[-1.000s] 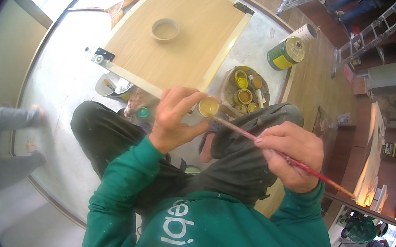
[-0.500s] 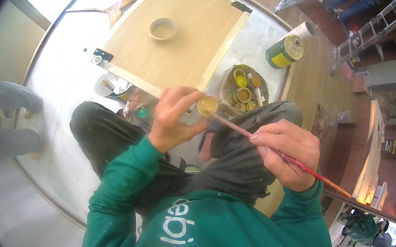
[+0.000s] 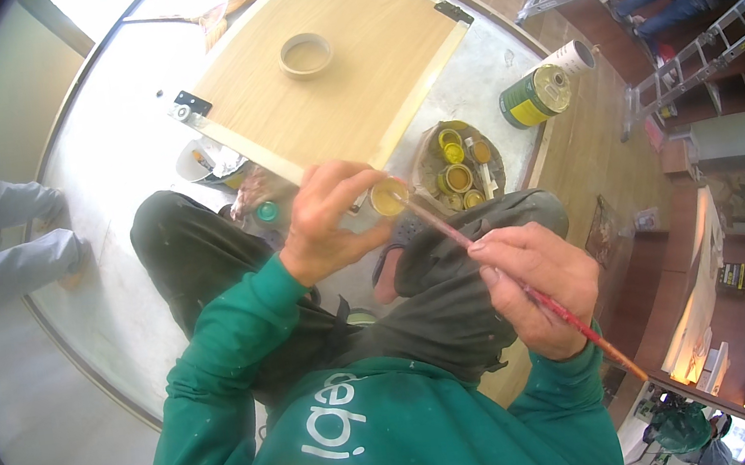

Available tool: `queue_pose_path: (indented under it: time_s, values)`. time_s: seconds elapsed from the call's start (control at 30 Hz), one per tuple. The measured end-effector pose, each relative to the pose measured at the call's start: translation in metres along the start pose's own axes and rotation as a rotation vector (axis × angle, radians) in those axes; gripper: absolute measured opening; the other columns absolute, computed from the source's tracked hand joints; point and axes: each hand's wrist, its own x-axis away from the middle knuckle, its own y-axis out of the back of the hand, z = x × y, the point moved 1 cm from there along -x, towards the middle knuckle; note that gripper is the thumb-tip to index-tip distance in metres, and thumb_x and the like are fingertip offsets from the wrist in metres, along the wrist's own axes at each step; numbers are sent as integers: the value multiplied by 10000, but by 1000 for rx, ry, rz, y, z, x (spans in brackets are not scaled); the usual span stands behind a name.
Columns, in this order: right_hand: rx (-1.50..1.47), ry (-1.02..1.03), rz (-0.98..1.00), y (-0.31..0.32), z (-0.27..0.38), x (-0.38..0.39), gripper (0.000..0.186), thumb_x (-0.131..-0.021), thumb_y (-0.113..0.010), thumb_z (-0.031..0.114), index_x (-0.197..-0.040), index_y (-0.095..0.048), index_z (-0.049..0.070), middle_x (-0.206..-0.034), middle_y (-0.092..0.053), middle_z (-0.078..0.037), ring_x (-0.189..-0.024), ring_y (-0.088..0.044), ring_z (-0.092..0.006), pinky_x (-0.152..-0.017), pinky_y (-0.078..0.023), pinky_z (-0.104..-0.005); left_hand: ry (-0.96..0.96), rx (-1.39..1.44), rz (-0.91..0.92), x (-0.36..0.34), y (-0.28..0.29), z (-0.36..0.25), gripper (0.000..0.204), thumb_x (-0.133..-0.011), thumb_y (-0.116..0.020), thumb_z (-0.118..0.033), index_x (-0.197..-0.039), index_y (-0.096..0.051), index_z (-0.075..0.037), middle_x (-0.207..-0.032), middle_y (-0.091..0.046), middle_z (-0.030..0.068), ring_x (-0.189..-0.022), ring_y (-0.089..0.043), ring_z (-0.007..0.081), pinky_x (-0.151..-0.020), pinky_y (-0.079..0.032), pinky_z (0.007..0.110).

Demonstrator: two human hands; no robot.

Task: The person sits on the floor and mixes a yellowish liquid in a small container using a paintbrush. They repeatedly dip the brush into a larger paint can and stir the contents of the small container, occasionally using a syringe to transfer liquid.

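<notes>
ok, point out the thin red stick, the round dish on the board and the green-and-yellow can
thin red stick [image 3: 441, 227]: head view, on the shaft near its upper end
round dish [image 3: 307, 74]: head view, on the near outer wall
green-and-yellow can [image 3: 521, 103]: head view, on the side

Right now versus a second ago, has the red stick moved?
Yes: the red stick's lower end swung left, away from the lit panel.

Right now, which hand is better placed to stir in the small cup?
Probably the right hand: it grips the thin red stick, whose far end is at the small cup. The left hand seems busy holding that cup.
</notes>
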Motion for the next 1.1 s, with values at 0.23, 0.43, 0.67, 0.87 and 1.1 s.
queue_pose_path:
  time_s: [0.23, 0.43, 0.67, 0.87, 1.1]
  values:
    - [0, -1, -28, -2, -1, 3, 261, -714, -724, -96, -958, -737, -7, -889, -708, -127, -699, -662, -254, -632, -530, -333, 0, -9, -20, 1, -1, 1, 532, -592, -868, -38, -1101, -714, -62, -997, -704, 82, -813, -645, 223, -756, -468, 337]
    - [-1, 7, -4, 2, -2, 5, 254, -717, -727, -87, -957, -737, -7, -892, -708, -128, -700, -664, -258, -630, -531, -336, -1, -12, -19, 3, 0, 3, 533, -590, -871, -46, -1099, -717, -61, -996, -704, 83, -809, -643, 221, -745, -464, 339]
    - [10, 15, 12, 1, 5, 4, 246, -719, -727, -78, -955, -731, -10, -879, -709, -137, -705, -673, -262, -632, -537, -337, -5, -24, -8, 4, 2, 2, 540, -591, -871, -51, -1108, -715, -60, -997, -704, 85, -810, -643, 222, -739, -460, 339]
    - [17, 33, 10, -6, 4, 6, 246, -726, -719, -90, -957, -733, -9, -875, -710, -137, -704, -674, -257, -633, -536, -336, -15, -23, -7, 3, 1, 1, 545, -594, -872, -53, -1114, -712, -54, -996, -703, 87, -819, -645, 228, -750, -465, 345]
    - [-39, -37, 2, -1, 4, 9, 239, -733, -709, -88, -960, -736, -16, -888, -718, -141, -724, -688, -257, -644, -546, -321, -19, -30, -6, 4, 2, 1, 537, -595, -871, -50, -1108, -715, -49, -997, -702, 93, -833, -650, 236, -765, -471, 347]
